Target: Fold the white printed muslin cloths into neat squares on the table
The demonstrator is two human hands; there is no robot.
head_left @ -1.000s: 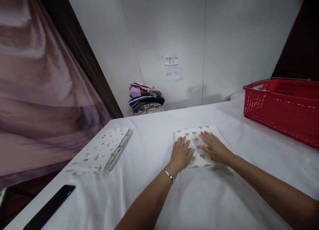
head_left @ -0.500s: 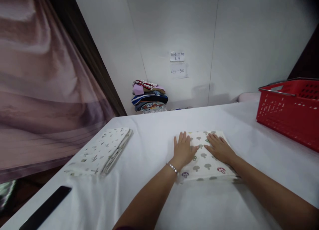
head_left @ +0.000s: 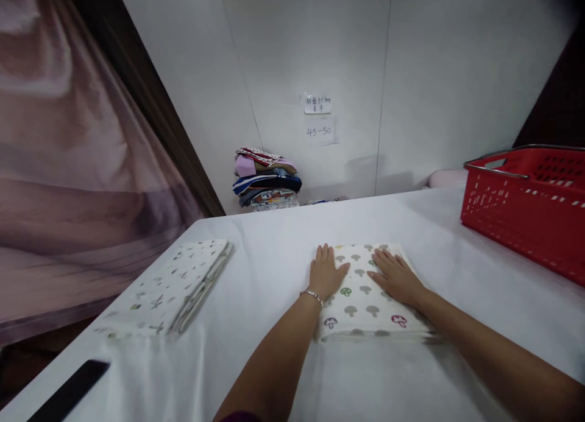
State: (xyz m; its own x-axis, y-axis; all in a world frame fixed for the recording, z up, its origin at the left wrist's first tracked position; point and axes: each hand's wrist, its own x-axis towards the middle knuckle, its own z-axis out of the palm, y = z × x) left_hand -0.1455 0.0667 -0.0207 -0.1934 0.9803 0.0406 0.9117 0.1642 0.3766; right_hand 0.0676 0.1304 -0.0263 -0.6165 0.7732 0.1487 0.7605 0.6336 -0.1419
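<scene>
A folded cream cloth with a mushroom print (head_left: 361,297) lies on the white-covered table (head_left: 269,257), with several layers showing at its near edge. My left hand (head_left: 326,273) rests flat across its left edge, fingers stretched out, a silver bracelet at the wrist. On the cloth's right part lies my right hand (head_left: 397,277), palm down with the fingers extended. Neither hand grips anything. To the left is another folded white cloth (head_left: 169,285) with a small scattered print; no hand touches it.
A red basket (head_left: 525,215) with a metal handle stands at the right. A dark flat object (head_left: 68,391) lies at the front left corner. Beyond the far edge, folded fabrics (head_left: 267,179) are stacked by the wall. A pinkish curtain (head_left: 82,178) hangs at left.
The view has turned slightly, shifting the whole scene a little left. My left hand has slid slightly outward to the cloth's left edge; my right hand stays on the cloth.
</scene>
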